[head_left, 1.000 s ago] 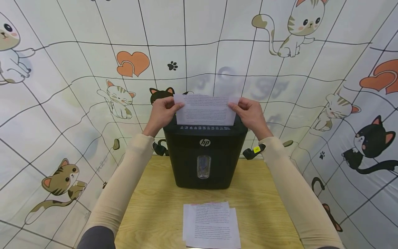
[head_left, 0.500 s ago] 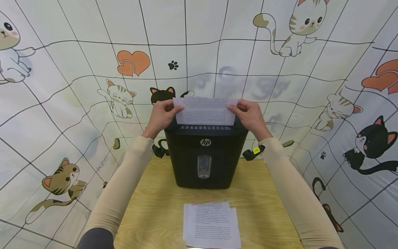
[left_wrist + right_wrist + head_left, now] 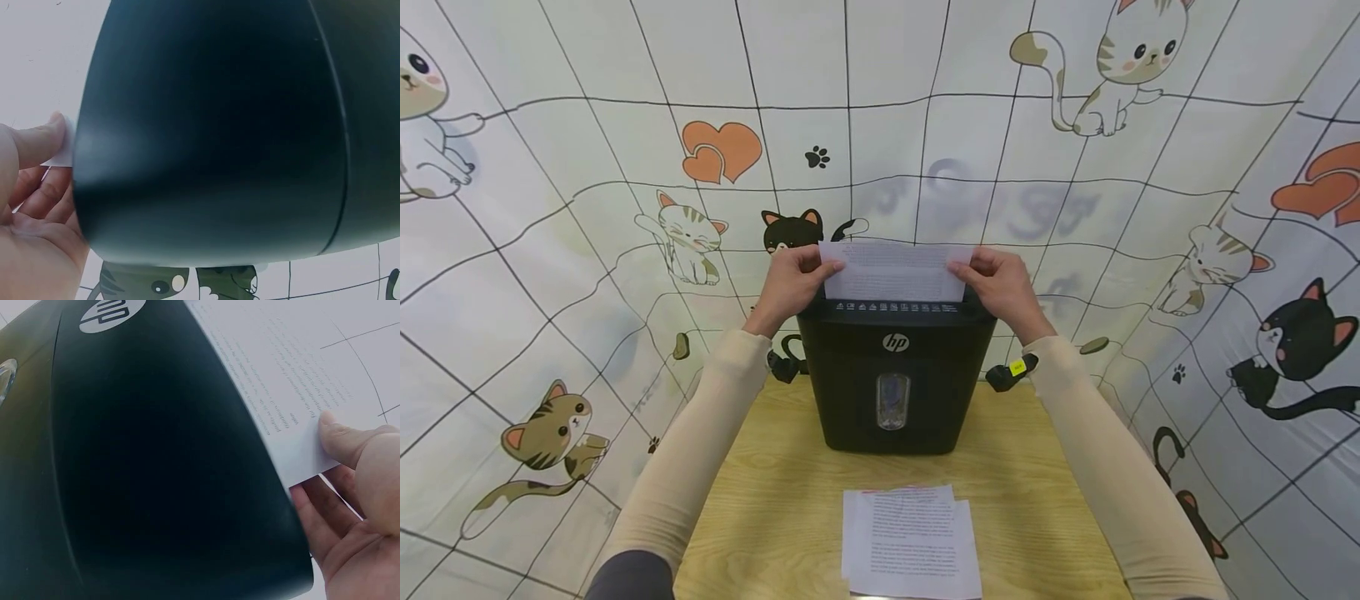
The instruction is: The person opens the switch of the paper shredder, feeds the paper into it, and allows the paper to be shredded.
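A printed sheet of paper [image 3: 895, 273] stands upright in the top slot of a black HP paper shredder [image 3: 850, 375], its lower part hidden inside. My left hand [image 3: 792, 283] pinches the sheet's left edge between thumb and fingers. At the opposite edge my right hand [image 3: 1002, 287] pinches it the same way. In the right wrist view, the thumb of the right hand [image 3: 356, 481] lies on the printed face with the fingers behind. The left wrist view shows the left hand [image 3: 37, 187] at a corner of the paper, beside the shredder's dark side.
A loose stack of printed sheets [image 3: 913, 546] lies on the wooden table [image 3: 1030, 492] in front of the shredder. A small clear window [image 3: 892, 402] is set in the shredder's front. Behind and at both sides hangs a white curtain [image 3: 895, 133] with cat drawings.
The sheet has sunk lower into the shredder's slot, so less of it shows above. Both hands have come down slightly with it, keeping their pinch on its edges.
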Tool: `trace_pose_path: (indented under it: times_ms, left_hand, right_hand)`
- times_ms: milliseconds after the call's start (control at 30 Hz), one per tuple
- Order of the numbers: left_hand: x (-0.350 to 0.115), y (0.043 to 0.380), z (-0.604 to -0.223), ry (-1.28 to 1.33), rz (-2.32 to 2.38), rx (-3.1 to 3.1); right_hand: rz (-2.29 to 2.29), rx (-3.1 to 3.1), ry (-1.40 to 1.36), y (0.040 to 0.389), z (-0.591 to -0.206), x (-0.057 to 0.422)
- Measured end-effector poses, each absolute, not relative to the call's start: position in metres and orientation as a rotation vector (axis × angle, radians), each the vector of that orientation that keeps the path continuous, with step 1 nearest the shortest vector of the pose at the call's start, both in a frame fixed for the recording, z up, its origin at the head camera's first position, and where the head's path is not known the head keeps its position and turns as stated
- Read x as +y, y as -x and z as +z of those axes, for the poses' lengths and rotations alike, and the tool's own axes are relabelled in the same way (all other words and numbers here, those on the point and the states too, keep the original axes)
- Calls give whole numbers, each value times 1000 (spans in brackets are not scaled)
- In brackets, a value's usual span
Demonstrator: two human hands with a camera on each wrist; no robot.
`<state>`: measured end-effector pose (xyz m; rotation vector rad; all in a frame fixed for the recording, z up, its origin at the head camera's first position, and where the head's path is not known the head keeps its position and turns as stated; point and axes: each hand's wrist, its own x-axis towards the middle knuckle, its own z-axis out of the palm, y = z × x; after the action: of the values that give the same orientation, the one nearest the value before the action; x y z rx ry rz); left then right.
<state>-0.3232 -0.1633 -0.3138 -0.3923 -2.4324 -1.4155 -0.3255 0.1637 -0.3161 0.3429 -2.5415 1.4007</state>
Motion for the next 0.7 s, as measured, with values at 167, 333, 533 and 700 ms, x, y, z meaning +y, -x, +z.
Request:
trace_pose_path:
  times_ms: [167,333,533,700]
  left_hand:
    - [-164,323,-317,416,-1391,-2476]
    - [-166,324,-321,480,-1356,-2475]
    - [-168,325,-324,482,-1332,-2462]
    - [-168,322,-326,468,-1352,-2465]
  right_hand:
    - [1337,-2579,-370,324,-321,166]
    - [1297,-2611,-385,323,-325,168]
    - [1287,-2604,-403,322,-328,167]
    - [1287,-2593,-447,318,-329,168]
